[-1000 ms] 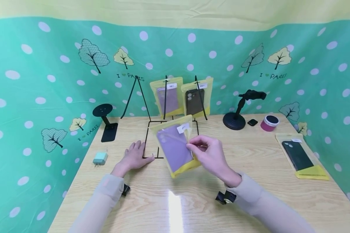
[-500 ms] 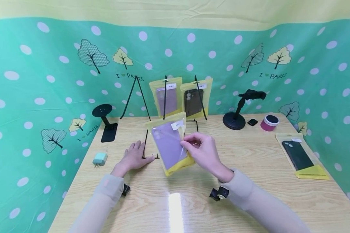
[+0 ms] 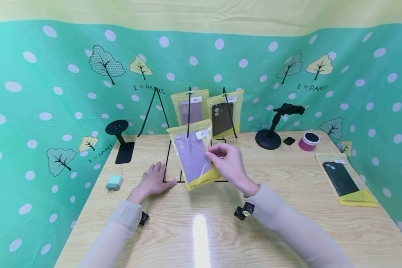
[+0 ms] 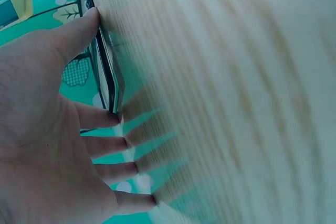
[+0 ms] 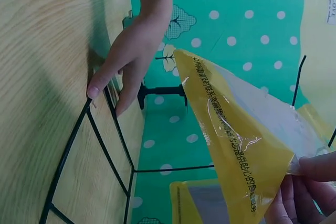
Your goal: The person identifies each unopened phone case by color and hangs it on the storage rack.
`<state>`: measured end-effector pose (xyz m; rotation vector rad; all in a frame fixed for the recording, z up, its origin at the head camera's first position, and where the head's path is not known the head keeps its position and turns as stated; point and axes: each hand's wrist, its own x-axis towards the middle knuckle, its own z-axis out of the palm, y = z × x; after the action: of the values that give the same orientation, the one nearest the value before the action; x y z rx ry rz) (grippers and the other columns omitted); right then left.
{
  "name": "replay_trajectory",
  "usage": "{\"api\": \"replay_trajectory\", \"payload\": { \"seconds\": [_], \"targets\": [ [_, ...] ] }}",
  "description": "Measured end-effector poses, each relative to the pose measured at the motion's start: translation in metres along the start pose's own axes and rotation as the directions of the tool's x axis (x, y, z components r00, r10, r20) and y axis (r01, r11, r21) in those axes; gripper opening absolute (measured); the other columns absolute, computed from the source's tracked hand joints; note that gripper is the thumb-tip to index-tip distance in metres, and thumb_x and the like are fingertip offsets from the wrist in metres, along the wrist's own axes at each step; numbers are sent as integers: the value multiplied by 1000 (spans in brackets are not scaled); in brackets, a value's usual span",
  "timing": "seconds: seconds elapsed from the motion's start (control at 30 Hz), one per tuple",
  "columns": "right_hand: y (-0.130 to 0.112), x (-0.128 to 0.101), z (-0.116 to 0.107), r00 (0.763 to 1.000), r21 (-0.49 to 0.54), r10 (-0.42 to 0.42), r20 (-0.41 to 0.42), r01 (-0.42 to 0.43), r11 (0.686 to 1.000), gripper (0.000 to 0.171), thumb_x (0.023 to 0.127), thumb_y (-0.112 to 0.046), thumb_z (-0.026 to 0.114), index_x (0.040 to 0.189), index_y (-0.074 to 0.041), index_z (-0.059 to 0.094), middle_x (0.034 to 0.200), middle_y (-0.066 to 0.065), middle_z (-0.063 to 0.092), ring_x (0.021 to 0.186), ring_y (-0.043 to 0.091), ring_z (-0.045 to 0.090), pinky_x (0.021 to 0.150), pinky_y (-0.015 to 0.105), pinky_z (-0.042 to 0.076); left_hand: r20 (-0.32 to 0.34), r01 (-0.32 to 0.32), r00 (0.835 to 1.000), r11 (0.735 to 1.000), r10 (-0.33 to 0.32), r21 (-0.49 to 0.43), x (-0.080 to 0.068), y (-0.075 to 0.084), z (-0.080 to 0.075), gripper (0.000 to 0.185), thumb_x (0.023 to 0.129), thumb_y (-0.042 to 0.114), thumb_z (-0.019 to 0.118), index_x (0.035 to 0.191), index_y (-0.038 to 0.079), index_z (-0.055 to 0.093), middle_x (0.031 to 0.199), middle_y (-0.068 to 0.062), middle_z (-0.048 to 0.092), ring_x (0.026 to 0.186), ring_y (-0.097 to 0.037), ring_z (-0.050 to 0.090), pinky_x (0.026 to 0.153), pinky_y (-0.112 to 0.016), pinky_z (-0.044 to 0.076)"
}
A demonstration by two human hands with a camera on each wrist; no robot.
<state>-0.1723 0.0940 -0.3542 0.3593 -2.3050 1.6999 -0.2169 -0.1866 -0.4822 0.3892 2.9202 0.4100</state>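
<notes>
My right hand point(image 3: 228, 163) pinches the right edge of a clear bag with a yellow bottom point(image 3: 201, 179). Inside it lies a purple phone case point(image 3: 191, 156), with a white label near the top. The bag is raised over the base of a black wire display rack point(image 3: 167, 160), its upper part overlapping the tip of the middle hook point(image 3: 189, 115). My left hand point(image 3: 153, 180) rests on the table, fingers spread, at the rack's front left corner; the thumb touches the wire. In the right wrist view the bag's yellow bottom point(image 5: 231, 135) shows printed lettering.
Two bagged phone cases hang on the rack, one purple point(image 3: 195, 106) and one black point(image 3: 222, 113). Another bagged case point(image 3: 341, 178) lies far right. Around stand a black phone stand point(image 3: 123, 145), mint charger point(image 3: 114, 182), black holder point(image 3: 269, 138), small black square point(image 3: 289, 141) and pink round container point(image 3: 309, 141).
My right hand has carried the bagged purple phone case left and then up toward the middle hook, turning it more upright. My left hand has stayed in place.
</notes>
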Motion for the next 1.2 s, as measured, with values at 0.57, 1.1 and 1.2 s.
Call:
{"api": "replay_trajectory", "payload": {
  "seconds": [0.57, 1.1, 1.2],
  "targets": [
    [30, 54, 16, 993, -72, -3, -115, -5, 997, 9, 84, -16, 75, 86, -7, 73, 77, -2, 68, 70, 12, 63, 65, 29, 51, -4, -17, 1000, 1000, 17, 21, 2, -2, 4, 94, 87, 59, 57, 145, -9, 28, 148, -32, 22, 133, -50, 20, 95, -71, 22],
    [44, 68, 24, 988, -37, 35, -153, -41, 998, 9, 83, -15, 76, 87, -9, 71, 80, -1, 69, 71, 13, 64, 66, 28, 51, -10, -14, 1000, 1000, 14, 12, 1, -3, 3, 94, 87, 59, 57, 146, -9, 27, 149, -31, 22, 134, -50, 19, 95, -72, 21],
    [47, 67, 24, 987, -52, 28, -161, -36, 998, 11, 83, -16, 76, 89, -9, 70, 82, 0, 69, 73, 12, 64, 67, 27, 52, -10, -16, 1000, 1000, 17, 16, 1, -3, 4, 94, 87, 59, 57, 146, -9, 28, 148, -31, 22, 134, -50, 19, 95, -72, 22]
  ]
}}
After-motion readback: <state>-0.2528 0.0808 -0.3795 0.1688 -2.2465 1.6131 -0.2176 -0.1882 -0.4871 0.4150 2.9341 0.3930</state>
